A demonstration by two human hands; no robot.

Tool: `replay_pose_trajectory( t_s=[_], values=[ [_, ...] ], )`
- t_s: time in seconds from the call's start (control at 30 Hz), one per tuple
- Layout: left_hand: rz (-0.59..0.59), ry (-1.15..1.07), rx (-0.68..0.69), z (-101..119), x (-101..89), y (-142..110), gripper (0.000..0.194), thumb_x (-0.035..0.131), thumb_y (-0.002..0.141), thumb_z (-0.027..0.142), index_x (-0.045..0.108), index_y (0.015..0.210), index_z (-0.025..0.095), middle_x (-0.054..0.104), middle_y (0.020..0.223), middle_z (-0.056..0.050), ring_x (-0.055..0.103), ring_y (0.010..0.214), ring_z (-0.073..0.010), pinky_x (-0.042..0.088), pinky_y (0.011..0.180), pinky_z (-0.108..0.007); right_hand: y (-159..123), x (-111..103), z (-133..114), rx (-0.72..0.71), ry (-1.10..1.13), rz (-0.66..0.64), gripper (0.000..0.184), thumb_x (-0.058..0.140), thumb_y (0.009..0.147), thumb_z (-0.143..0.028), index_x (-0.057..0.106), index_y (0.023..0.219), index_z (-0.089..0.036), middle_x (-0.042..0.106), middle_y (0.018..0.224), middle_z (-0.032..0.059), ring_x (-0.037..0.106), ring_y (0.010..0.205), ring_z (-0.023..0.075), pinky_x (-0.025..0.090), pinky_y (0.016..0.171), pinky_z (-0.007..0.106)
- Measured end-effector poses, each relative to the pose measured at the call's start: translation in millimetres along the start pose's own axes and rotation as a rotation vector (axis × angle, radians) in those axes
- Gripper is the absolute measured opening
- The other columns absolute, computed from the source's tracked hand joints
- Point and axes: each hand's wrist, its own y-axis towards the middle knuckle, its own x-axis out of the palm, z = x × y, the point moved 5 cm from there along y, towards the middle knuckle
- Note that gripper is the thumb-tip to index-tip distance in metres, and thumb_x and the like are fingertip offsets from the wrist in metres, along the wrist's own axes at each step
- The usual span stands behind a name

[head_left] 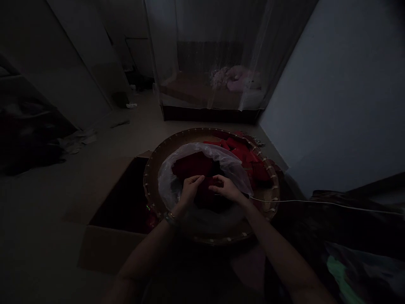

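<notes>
The room is very dark, so fine detail is lost. My left hand pinches the edge of a dark red piece, thumb against fingertips. On the other side of that piece, my right hand has its fingers curled in and closed at its edge. Whether the piece is cloth or paper I cannot make out. Both hands are over a clear plastic bag with its mouth spread wide and more dark red material inside. The bag sits in a round woven bamboo tray.
Bright red pieces lie in the tray's far right part. An open cardboard box stands at the left. A white cord runs from the tray to the right. Beyond are a netted bed and a pale wall.
</notes>
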Motion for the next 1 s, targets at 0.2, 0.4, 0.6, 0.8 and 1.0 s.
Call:
replay_pose_trajectory(
  t_s=[0.2, 0.4, 0.6, 0.8, 1.0],
  values=[
    [-0.074, -0.216, -0.093, -12.4, -0.3, 9.6, 0.048, 0.063, 0.067, 0.054, 0.071, 0.091, 0.012, 0.070, 0.086, -0.009, 0.061, 0.079, -0.0189, 0.045, 0.072, -0.027, -2.0, 0.6, 9.5, -0.020, -0.071, -0.020, 0.033, 0.068, 0.067, -0.034, 0.059, 0.094, -0.016, 0.067, 0.093, 0.0061, 0.063, 0.086, 0.0192, 0.050, 0.074, 0.031],
    [-0.040, -0.055, -0.073, -19.4, -3.5, 12.0, 0.041, 0.069, 0.062, 0.051, 0.068, 0.069, 0.011, 0.065, 0.066, -0.003, 0.056, 0.065, -0.0144, 0.041, 0.059, -0.022, -0.4, -0.3, 11.7, 0.062, -0.013, -0.042, 0.048, 0.064, 0.072, -0.038, 0.055, 0.113, -0.016, 0.068, 0.095, 0.0073, 0.059, 0.056, 0.0130, 0.042, 0.037, 0.021],
    [-0.041, -0.182, -0.122, -18.6, -6.3, 10.9, 0.041, 0.067, 0.066, 0.049, 0.066, 0.078, 0.010, 0.065, 0.070, -0.003, 0.058, 0.062, -0.0127, 0.045, 0.057, -0.022, -1.5, 9.0, 22.4, 0.134, 0.154, -0.110, 0.042, 0.070, 0.064, -0.029, 0.058, 0.101, -0.014, 0.067, 0.073, 0.0027, 0.059, 0.049, 0.0106, 0.044, 0.037, 0.018],
    [-0.162, -0.160, -0.255, -21.2, -3.7, 2.1, 0.042, 0.077, 0.059, 0.037, 0.064, 0.091, 0.013, 0.066, 0.082, -0.006, 0.061, 0.063, -0.0129, 0.050, 0.056, -0.023, 1.1, 6.2, 15.7, 0.149, 0.354, -0.054, 0.040, 0.071, 0.064, -0.028, 0.058, 0.100, -0.015, 0.067, 0.072, 0.0020, 0.063, 0.053, 0.0111, 0.051, 0.048, 0.021],
    [0.152, -0.487, 0.226, 8.6, -33.6, 2.0, 0.048, 0.060, 0.078, 0.041, 0.045, 0.122, 0.028, 0.056, 0.123, -0.007, 0.063, 0.095, -0.0188, 0.050, 0.078, -0.031, 8.1, -17.6, 15.7, 0.147, 0.323, 0.137, 0.028, 0.053, 0.081, -0.038, 0.059, 0.098, -0.015, 0.065, 0.068, 0.0022, 0.062, 0.053, 0.0105, 0.047, 0.043, 0.018]
  ],
)
